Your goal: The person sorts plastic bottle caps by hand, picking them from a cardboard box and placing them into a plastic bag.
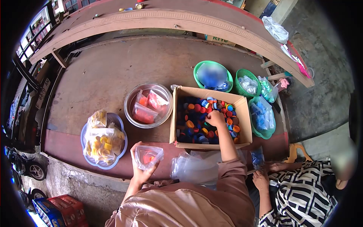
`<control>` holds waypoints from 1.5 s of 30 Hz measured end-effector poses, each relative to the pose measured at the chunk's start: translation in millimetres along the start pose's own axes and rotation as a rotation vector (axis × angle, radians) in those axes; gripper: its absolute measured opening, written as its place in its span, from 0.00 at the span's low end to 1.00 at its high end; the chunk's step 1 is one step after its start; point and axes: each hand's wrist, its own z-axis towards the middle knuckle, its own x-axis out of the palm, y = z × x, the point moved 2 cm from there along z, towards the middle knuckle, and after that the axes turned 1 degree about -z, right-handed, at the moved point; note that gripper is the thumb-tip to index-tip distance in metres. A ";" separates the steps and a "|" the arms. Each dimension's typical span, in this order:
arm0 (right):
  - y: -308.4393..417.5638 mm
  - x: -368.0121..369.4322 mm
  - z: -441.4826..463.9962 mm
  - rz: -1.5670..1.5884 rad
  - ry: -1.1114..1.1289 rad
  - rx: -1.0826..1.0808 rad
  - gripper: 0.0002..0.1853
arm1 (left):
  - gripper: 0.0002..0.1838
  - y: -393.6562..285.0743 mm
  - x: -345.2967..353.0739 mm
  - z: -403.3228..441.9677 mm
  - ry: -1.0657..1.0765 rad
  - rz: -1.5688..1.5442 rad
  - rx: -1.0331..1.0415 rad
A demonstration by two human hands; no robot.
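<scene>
Near the table's front edge, my left hand [140,168] holds a clear plastic bag [149,156] open, with a few red caps inside. My right hand [215,118] reaches into a cardboard box [246,125] of mixed bottle caps [194,115], fingers bent together among the caps; what they hold, if anything, is hidden. Left of the box, a metal bowl [129,90] has bags of red and pink caps. Flat empty plastic bags [194,166] lie between my hands at the front edge.
A blue-rimmed tray [86,154] with bags of yellow caps stands left. Green baskets [197,65] with blue and clear bags stand behind and right of the box. At the right, a person in a patterned top [302,189] handles a blue bag [258,158]. A raised shelf crosses the back.
</scene>
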 end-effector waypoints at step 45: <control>112.5 -92.5 -117.4 1.036 -0.291 -0.443 0.08 | 0.45 14.4 11.3 -1.4 0.313 0.165 -0.058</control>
